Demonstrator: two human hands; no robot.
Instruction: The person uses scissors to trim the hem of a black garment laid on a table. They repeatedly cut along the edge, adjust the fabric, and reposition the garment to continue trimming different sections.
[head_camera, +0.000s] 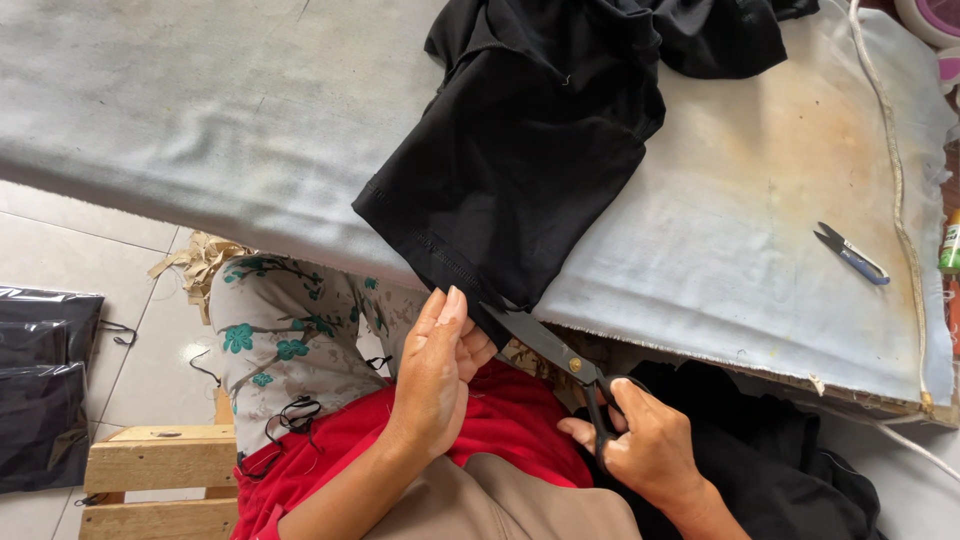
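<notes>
A black garment (530, 140) lies on a cloth-covered table (250, 120), its hemmed corner hanging over the near edge. My left hand (440, 370) pinches that hem at the table's edge. My right hand (645, 445) grips large black scissors (555, 350) by the handles. Their blades point up-left and meet the hem right beside my left fingers.
A small blue thread snipper (850, 253) lies on the table's right part, near a cord (890, 150) along the right edge. More black fabric (790, 450) is piled under the table. A wooden stool (160, 470) and black plastic bags (45, 380) stand on the tiled floor at the left.
</notes>
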